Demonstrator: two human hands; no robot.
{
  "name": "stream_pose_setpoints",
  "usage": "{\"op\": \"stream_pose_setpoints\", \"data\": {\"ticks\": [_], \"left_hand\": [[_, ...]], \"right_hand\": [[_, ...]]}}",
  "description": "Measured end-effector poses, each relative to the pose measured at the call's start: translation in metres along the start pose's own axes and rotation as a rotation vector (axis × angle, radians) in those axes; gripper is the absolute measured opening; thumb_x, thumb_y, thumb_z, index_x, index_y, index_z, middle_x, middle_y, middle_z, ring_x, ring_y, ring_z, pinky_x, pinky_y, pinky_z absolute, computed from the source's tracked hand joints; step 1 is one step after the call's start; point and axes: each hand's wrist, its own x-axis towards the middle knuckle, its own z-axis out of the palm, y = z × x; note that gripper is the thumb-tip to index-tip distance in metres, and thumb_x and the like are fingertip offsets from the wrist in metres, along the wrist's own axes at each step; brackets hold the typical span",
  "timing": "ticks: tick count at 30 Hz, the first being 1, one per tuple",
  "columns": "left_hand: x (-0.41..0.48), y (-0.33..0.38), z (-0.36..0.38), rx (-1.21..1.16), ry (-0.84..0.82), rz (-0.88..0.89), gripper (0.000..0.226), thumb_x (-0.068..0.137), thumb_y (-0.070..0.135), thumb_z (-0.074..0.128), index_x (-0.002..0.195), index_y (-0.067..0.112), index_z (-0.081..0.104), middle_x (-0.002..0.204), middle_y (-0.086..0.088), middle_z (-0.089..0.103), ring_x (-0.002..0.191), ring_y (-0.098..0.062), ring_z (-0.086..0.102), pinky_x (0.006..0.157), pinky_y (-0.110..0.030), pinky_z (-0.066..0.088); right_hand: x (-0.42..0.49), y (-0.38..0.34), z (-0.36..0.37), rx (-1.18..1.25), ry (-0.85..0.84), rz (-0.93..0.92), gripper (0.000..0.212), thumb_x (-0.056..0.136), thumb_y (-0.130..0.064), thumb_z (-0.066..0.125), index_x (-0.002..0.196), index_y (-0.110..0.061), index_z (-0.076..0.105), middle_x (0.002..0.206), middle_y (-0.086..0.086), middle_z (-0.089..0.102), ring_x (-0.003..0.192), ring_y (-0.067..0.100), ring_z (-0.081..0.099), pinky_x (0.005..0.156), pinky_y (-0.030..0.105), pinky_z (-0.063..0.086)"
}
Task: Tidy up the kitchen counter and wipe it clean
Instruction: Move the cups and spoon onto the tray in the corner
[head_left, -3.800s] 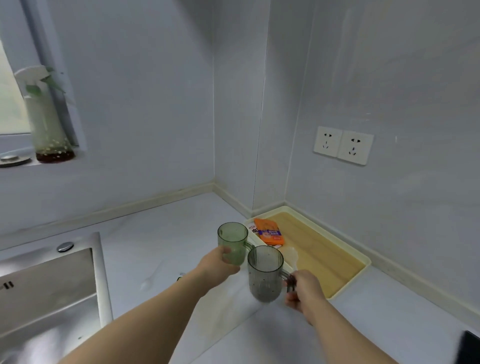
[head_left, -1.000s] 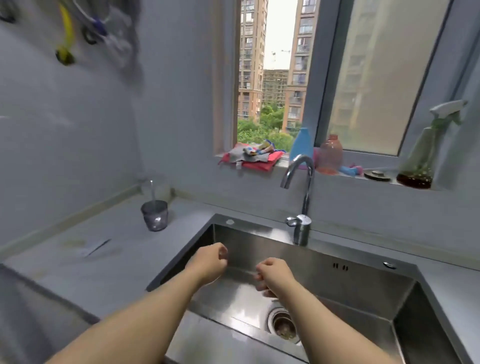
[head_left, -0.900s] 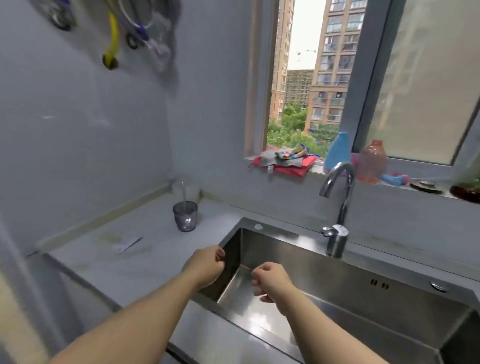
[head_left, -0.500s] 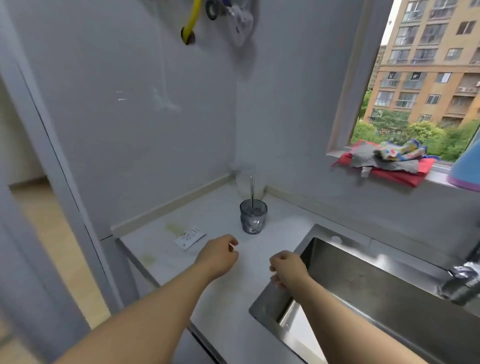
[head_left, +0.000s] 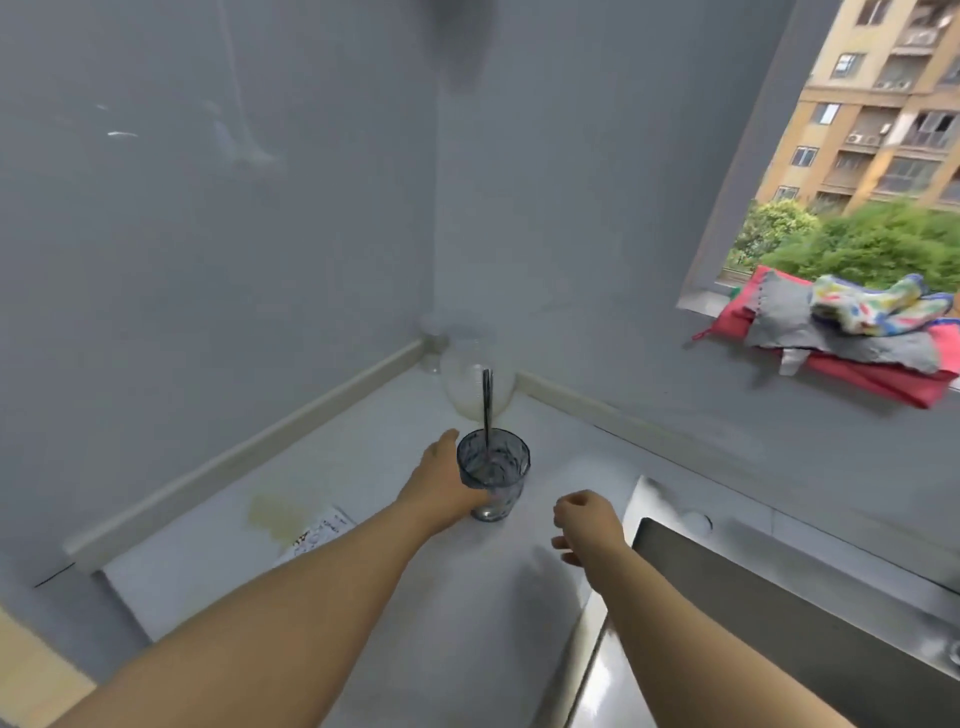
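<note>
Two grips flanked the glass (head_left: 493, 470) standing on the surface (head_left: 363, 457) near the corner; left grip (head_left: 441, 480) was nearer, apparently wrapping its left side; right grip (head_left: 584, 525) hung loosely curled, empty, apart; spoon (head_left: 487, 400) stood upright.

Open counter (head_left: 571, 467) right of dark tumbler (head_left: 493, 470), clear jar (head_left: 475, 387) crowding the corner behind it, sink rim (head_left: 640, 501) further right

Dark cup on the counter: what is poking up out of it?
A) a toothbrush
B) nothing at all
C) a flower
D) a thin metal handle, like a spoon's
D: a thin metal handle stands up out of the dark cup that the left hand holds at its side.
</note>
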Motion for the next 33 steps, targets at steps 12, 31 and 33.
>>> {"op": "stream_pose_setpoints", "data": {"ticks": [12, 31, 33], "left_hand": [[0.05, -0.01, 0.03, 0.113, 0.021, 0.14, 0.102, 0.064, 0.037, 0.082, 0.144, 0.027, 0.02, 0.138, -0.008, 0.028, 0.122, -0.027, 0.046, 0.102, -0.037, 0.043], [-0.062, 0.05, 0.032, 0.096, -0.388, 0.599, 0.089, 0.059, 0.026, 0.084, 0.129, 0.032, 0.03, 0.118, 0.001, 0.033, 0.111, -0.019, 0.047, 0.097, -0.033, 0.049], [-0.083, 0.059, 0.047, 0.094, -0.464, 0.664, 0.086, 0.058, 0.025, 0.084, 0.125, 0.032, 0.03, 0.12, 0.0, 0.035, 0.109, -0.018, 0.048, 0.093, -0.028, 0.049]], "right_hand": [[-0.001, 0.024, -0.008, 0.081, 0.051, 0.181, 0.011, 0.091, -0.006, 0.041, 0.088, -0.007, 0.052, 0.071, 0.007, 0.052, 0.052, 0.02, 0.044, 0.049, 0.021, 0.034], [-0.118, 0.017, -0.039, 0.582, 0.363, -0.03, 0.009, 0.09, -0.011, 0.047, 0.092, -0.011, 0.057, 0.084, 0.006, 0.055, 0.068, 0.019, 0.05, 0.059, 0.026, 0.038], [-0.143, 0.025, -0.055, 0.61, 0.398, -0.044, 0.011, 0.089, -0.011, 0.05, 0.094, -0.011, 0.06, 0.088, 0.008, 0.059, 0.073, 0.02, 0.054, 0.06, 0.027, 0.042]]}}
